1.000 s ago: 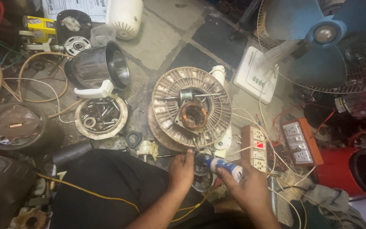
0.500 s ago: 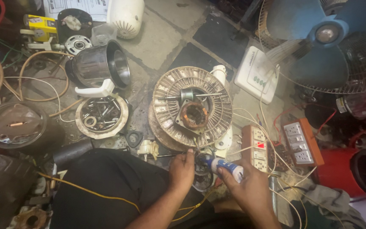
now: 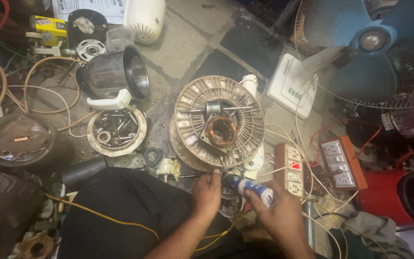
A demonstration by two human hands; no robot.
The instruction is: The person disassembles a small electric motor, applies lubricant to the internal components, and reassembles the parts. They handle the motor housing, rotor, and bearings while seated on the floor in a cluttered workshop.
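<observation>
My right hand grips a small white and blue tube, its nozzle pointing left at a small round dark part on the floor. My left hand pinches something thin at the left edge of that part; I cannot tell what. Just beyond both hands lies a large round ribbed motor disc with a rusty copper-coloured core and a short shaft at its centre.
A steel mixer jar lies on its side at upper left, above a round dish of screws. Two socket boards with loose wires sit to the right. A blue fan stands at upper right, a red cylinder below it.
</observation>
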